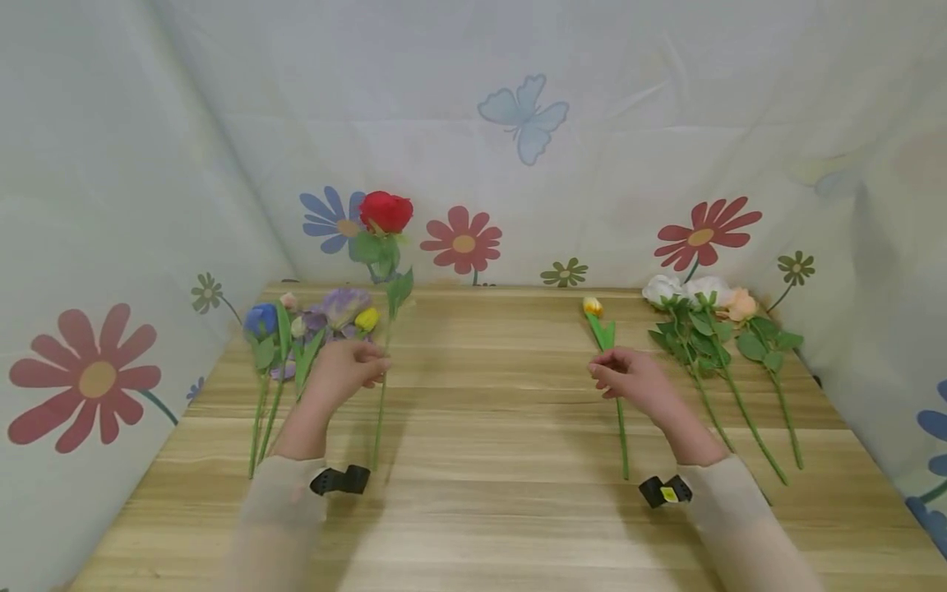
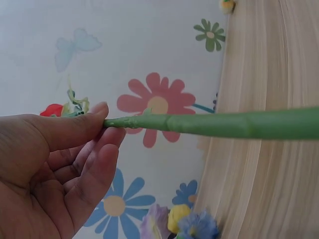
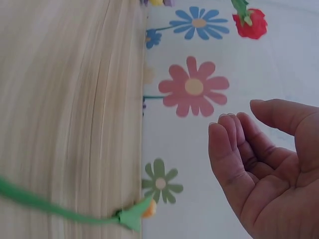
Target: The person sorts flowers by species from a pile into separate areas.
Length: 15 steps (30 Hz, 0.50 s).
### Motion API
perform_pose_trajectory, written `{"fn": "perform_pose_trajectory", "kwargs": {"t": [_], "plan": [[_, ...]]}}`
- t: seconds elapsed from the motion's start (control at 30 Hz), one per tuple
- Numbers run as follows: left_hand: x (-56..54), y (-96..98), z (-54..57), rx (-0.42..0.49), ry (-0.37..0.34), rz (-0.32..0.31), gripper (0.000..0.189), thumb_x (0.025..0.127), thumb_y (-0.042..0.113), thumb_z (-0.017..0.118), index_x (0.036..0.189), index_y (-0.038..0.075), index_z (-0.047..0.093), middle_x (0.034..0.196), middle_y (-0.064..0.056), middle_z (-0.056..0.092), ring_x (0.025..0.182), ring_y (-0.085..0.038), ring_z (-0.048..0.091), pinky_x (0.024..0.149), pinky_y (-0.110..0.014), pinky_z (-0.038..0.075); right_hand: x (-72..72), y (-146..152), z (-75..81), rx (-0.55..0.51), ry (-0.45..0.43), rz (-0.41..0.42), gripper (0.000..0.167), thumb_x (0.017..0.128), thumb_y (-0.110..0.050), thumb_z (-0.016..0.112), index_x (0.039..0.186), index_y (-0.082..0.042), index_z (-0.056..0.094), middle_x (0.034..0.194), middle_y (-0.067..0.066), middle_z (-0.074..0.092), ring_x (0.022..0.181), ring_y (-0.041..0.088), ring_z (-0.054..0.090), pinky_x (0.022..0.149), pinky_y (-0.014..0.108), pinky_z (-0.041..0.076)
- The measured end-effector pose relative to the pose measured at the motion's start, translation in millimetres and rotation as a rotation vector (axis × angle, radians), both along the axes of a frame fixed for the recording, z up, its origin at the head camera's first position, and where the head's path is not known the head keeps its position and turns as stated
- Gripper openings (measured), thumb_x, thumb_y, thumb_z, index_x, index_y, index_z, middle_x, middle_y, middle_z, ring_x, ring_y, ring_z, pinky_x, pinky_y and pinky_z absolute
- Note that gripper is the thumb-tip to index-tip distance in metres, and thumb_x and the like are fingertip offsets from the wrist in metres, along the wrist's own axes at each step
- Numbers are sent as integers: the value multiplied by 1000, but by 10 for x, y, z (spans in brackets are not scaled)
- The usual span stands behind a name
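Note:
My left hand (image 1: 344,372) pinches the green stem of a red rose (image 1: 386,213) between thumb and fingertips. The rose stands upright, its bloom high in front of the backdrop. In the left wrist view the stem (image 2: 214,125) runs toward the camera from the pinched thumb and fingers. My right hand (image 1: 638,381) is over a white-and-orange tulip (image 1: 593,307) that lies on the table. In the right wrist view its fingers are loosely bent with a gap to the thumb, nothing between them, and the tulip's stem (image 3: 70,214) passes apart from the hand.
At the left of the wooden table (image 1: 488,460) lie several flowers, among them a blue flower (image 1: 261,320), a purple flower (image 1: 344,307) and a yellow tulip (image 1: 367,320). White roses (image 1: 706,291) and a peach rose (image 1: 741,305) lie at the right. A flower-printed curtain (image 1: 444,148) surrounds the table.

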<state>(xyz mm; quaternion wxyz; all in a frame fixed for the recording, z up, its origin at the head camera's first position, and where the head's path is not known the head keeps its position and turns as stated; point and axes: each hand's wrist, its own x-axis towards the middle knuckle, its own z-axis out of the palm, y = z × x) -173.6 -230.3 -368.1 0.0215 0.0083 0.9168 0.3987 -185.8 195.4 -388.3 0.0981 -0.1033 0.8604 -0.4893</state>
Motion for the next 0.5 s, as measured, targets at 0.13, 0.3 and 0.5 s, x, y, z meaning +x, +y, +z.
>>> {"fn": "perform_pose_trajectory", "kwargs": {"t": [0.13,0.3,0.5], "plan": [[-48,113,-15,39,8,-8,36,98,18,68,122,-8,68,104,-26,77,83,-32,77,78,-44,64,-19,-195,-11,-32,-14,14,31,103,-17,59,120,9,62,100,16,69,86,20,66,76,34,63],[-101,263,-42,99,14,-10,34,98,17,69,120,-8,69,103,-27,76,82,-32,76,77,-39,65,-49,-417,-23,-87,-15,40,28,102,-15,60,118,8,64,97,11,69,86,21,66,75,33,63],[-133,442,-75,159,33,-33,31,97,14,69,117,-9,69,103,-28,76,78,-29,76,76,-39,65,-55,-682,-50,-174,-34,66,28,101,-13,61,118,10,64,96,10,69,87,23,67,77,33,63]]}}
